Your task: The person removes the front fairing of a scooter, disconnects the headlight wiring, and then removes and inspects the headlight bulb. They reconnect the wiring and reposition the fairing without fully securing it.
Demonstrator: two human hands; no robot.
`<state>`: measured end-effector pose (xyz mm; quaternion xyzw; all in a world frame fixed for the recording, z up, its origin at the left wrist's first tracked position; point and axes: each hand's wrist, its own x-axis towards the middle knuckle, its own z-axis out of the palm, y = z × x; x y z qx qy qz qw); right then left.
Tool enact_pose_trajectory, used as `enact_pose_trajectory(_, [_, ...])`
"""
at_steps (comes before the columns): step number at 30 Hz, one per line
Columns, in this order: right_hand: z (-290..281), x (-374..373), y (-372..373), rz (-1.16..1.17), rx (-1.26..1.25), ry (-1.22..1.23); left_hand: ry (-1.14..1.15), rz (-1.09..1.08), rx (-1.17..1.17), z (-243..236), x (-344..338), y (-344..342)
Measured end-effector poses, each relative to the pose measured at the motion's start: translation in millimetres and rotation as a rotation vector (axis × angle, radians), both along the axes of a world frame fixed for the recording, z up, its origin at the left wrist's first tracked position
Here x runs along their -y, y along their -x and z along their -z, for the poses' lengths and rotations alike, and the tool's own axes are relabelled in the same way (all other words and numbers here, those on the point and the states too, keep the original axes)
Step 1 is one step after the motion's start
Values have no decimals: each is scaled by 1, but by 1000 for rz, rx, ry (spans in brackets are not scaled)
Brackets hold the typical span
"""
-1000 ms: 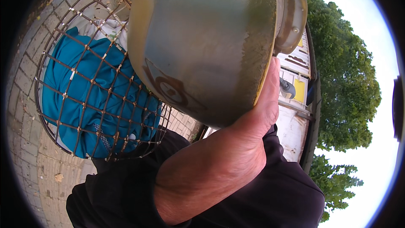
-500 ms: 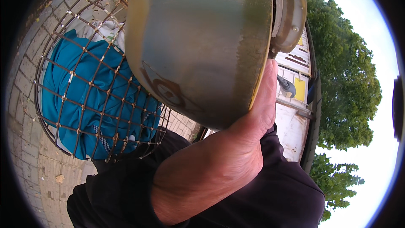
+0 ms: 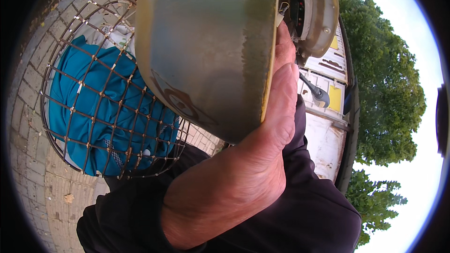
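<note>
While one large rounded casing (image 3: pixel 206 51) fills the upper middle, one wire basket (image 3: pixel 72 109) with teal cloth (image 3: pixel 112 96) shows at its left. One left hand (image 3: pixel 271 137) angles upward against the casing's right edge, fingers partly hidden; whether they grip, I cannot tell.

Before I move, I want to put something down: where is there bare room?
Lower left, paving lies mostly bare, a dry leaf on it, between the wire basket and dark sleeve; more borders the basket's left. Crowded: the basket, holding teal cloth; its right side, overlapped by the brownish casing; and the casing's rim, where the hand is.
</note>
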<state>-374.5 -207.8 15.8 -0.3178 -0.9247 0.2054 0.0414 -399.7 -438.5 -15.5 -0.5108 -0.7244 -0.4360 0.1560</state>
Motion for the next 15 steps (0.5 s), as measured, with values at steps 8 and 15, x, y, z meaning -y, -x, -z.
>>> enact_pose_trajectory(8, [9,-4,-21,41,-180,-1,-36,-67,-88,7,-6,5])
enact_pose_trajectory(15, [11,-6,-37,212,-382,24,-17,-25,92,-4,-1,2])
